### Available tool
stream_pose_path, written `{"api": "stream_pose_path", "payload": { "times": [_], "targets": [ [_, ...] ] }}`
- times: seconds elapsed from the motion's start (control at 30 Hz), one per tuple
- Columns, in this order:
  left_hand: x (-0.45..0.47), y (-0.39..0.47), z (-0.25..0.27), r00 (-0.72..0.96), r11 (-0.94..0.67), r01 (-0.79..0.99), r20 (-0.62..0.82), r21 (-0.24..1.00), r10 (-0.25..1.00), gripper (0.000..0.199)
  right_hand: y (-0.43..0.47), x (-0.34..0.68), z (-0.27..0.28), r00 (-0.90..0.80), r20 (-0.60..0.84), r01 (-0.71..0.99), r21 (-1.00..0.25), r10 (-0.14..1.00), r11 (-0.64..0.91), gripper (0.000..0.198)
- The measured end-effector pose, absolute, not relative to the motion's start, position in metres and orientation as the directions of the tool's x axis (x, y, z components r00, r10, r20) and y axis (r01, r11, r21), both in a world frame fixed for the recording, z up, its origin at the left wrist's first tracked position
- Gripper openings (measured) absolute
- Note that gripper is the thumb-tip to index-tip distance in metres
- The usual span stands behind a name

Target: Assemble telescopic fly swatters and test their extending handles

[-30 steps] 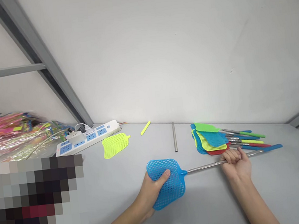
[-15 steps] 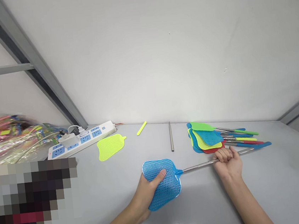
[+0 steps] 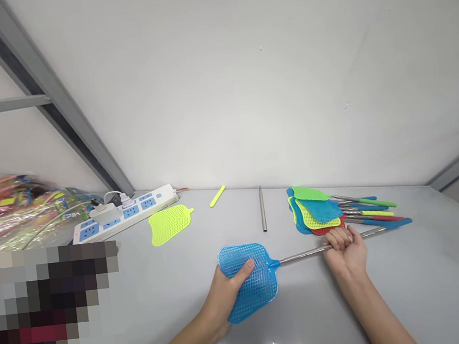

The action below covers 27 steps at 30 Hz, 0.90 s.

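While the left hand (image 3: pixel 223 297) pinches the broad end of the blue fly swatter (image 3: pixel 262 286) and the right hand (image 3: pixel 348 251) curls round its rod (image 3: pixel 304 254), the counter (image 3: pixel 449 275) stretches past its handle (image 3: pixel 399 223); other swatters (image 3: pixel 319 213) lie piled just behind.

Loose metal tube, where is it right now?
In the head view, the metal tube lies near the wall, right of the yellow stick and left of the swatter pile.

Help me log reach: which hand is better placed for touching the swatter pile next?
Right, likely: the right hand grips the metal rod beside the swatter pile; the left hand, farther away, holds the blue head.
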<state>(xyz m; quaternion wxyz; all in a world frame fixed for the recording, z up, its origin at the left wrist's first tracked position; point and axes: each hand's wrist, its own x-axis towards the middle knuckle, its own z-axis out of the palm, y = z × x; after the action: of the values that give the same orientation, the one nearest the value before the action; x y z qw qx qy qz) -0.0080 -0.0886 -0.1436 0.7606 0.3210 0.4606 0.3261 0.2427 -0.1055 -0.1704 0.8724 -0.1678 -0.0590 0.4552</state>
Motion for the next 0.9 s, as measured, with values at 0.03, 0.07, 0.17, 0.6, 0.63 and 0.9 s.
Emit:
{"api": "stream_pose_path", "payload": {
  "times": [0.03, 0.07, 0.17, 0.6, 0.63, 0.9],
  "targets": [
    [-0.008, -0.089, -0.143, 0.361, 0.581, -0.201, -0.492, 0.789, 0.793, 0.042, -0.105, 0.242, -0.171, 0.579, -0.052, -0.774, -0.348, 0.814, 0.529, 0.035],
    [-0.008, -0.088, -0.142, 0.358, 0.579, -0.202, -0.491, 0.79, 0.794, 0.042, -0.105, 0.242, -0.171, 0.579, -0.055, -0.774, -0.349, 0.813, 0.528, 0.035],
    [-0.006, -0.089, -0.138, 0.351, 0.582, -0.194, -0.498, 0.79, 0.793, 0.041, -0.105, 0.241, -0.171, 0.579, -0.065, -0.775, -0.352, 0.812, 0.525, 0.034],
    [-0.005, -0.091, -0.129, 0.34, 0.582, -0.198, -0.501, 0.789, 0.796, 0.037, -0.105, 0.236, -0.172, 0.597, -0.094, -0.765, -0.366, 0.797, 0.53, 0.033],
    [-0.005, -0.091, -0.129, 0.336, 0.576, -0.193, -0.498, 0.794, 0.799, 0.036, -0.105, 0.235, -0.172, 0.598, -0.102, -0.766, -0.363, 0.795, 0.53, 0.032],
    [-0.005, -0.093, -0.145, 0.297, 0.497, -0.157, -0.44, 0.853, 0.848, 0.038, -0.104, 0.231, -0.17, 0.599, -0.142, -0.775, -0.349, 0.788, 0.527, 0.032]
  ]
}}
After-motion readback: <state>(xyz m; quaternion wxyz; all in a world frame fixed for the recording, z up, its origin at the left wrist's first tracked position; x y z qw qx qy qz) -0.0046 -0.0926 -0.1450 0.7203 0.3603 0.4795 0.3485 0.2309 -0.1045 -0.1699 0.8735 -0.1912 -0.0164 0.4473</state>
